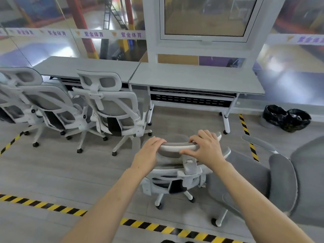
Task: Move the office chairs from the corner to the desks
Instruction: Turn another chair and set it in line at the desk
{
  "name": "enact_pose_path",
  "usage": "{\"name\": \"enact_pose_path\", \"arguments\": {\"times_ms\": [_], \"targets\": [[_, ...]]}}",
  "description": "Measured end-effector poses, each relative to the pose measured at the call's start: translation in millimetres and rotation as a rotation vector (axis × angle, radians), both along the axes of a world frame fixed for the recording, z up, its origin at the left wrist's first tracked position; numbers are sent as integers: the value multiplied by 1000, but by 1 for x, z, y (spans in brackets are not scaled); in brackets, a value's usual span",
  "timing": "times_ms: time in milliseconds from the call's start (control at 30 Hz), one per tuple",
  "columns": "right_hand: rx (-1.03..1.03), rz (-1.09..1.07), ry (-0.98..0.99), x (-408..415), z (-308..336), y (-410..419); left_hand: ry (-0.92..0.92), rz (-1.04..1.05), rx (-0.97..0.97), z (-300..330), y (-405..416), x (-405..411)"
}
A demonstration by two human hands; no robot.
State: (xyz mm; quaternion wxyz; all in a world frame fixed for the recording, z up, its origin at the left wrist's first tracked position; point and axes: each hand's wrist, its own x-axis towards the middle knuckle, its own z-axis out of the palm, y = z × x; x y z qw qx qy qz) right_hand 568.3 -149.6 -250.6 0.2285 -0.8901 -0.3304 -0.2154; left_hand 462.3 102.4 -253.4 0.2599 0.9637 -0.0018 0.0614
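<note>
A white-framed office chair with grey mesh [177, 172] stands on its castors right in front of me, its back toward me. My left hand [149, 151] grips the left end of its headrest and my right hand [205, 146] grips the right end. Ahead of it stands the right-hand grey desk [196, 78], with nothing parked under it. The left-hand desk [87, 67] has a matching chair [112, 109] pushed up to it, and two more chairs [42, 102] stand in a row further left.
Another grey chair [273, 181] sits close on my right, nearly touching the one I hold. Two bins with black liners [287, 120] stand by the wall at the right. Yellow-black floor tape [157, 227] crosses the wooden floor near me. Glass walls rise behind the desks.
</note>
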Motion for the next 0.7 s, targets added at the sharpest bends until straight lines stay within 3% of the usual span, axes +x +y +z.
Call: {"name": "enact_pose_path", "arguments": {"times_ms": [267,467,600,700], "targets": [[1,-171,-75,-47,-6,58,6,2,-67,1,47,-16],[50,-158,-13,-56,-9,55,-44,100,-200,-15,72,-18],[64,-297,144,-55,-22,27,301,301,-101,-54,94,-24],[126,-432,374,-51,-32,13,538,268,-29,-65,97,-24]]}}
